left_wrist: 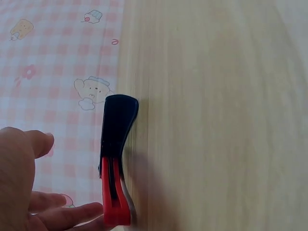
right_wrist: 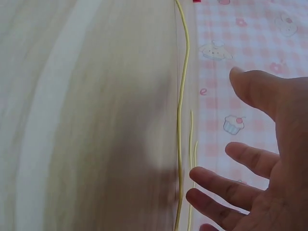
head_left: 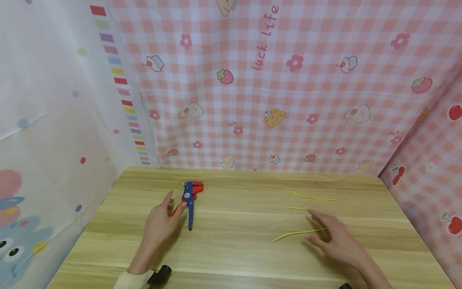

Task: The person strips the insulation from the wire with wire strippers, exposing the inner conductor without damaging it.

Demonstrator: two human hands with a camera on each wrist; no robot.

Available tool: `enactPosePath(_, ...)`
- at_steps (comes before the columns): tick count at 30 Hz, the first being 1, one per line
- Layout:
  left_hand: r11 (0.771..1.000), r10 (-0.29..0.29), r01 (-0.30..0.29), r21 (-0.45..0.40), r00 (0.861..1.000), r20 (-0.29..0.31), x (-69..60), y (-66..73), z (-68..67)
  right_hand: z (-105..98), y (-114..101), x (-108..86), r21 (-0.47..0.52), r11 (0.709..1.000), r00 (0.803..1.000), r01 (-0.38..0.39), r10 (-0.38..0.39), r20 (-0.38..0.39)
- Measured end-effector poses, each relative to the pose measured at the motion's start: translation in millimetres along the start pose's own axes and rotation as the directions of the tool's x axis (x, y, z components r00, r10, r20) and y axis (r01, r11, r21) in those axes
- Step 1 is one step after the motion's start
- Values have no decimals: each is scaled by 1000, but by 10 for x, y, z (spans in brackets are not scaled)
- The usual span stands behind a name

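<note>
A blue and red wire stripper (head_left: 188, 197) lies on the left part of the table, its red jaws toward the back. My left hand (head_left: 162, 220) is right beside its red handle with thumb and fingers spread; whether it touches the tool I cannot tell. The left wrist view shows the wire stripper (left_wrist: 119, 125) end-on, the thumb apart from it. Three yellow wires lie to the right: a back wire (head_left: 312, 197), a short-looking middle wire (head_left: 296, 208) and a front wire (head_left: 292, 234). Over the front wire, partly hiding it, my right hand (head_left: 335, 237) hovers with loosely extended fingers, holding nothing.
The wooden table (head_left: 238, 249) reaches back to a pink checked cloth (head_left: 252, 100). A white dotted cloth (head_left: 65, 120) hangs at the left, and a cherry-print cloth (head_left: 433, 180) at the right. A black wrist device (head_left: 160, 275) sits near the left cuff.
</note>
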State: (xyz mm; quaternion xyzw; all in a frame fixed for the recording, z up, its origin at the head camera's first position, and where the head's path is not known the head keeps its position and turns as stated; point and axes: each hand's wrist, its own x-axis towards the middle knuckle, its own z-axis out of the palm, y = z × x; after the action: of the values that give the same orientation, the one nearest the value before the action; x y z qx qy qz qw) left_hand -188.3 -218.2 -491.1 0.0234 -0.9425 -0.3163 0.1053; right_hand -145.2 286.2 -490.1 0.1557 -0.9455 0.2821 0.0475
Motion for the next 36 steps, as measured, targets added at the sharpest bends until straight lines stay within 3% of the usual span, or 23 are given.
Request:
enactPosePath(12,999,0,3,-54,999,51,80,34,90,124,-98,132,-9,1000,1000,26,-26,12)
enactPosePath(18,993,-36,46,-112,995,94,179,-1,133,220,-130,191,-25,998,998,51,-50,38)
enactPosePath(27,994,-107,112,-19,980,168,265,82,192,305,-237,243,-27,999,997,24,-22,73)
enactPosePath(36,989,-144,139,45,979,143,239,125,219,281,-307,276,67,996,991,-55,46,127)
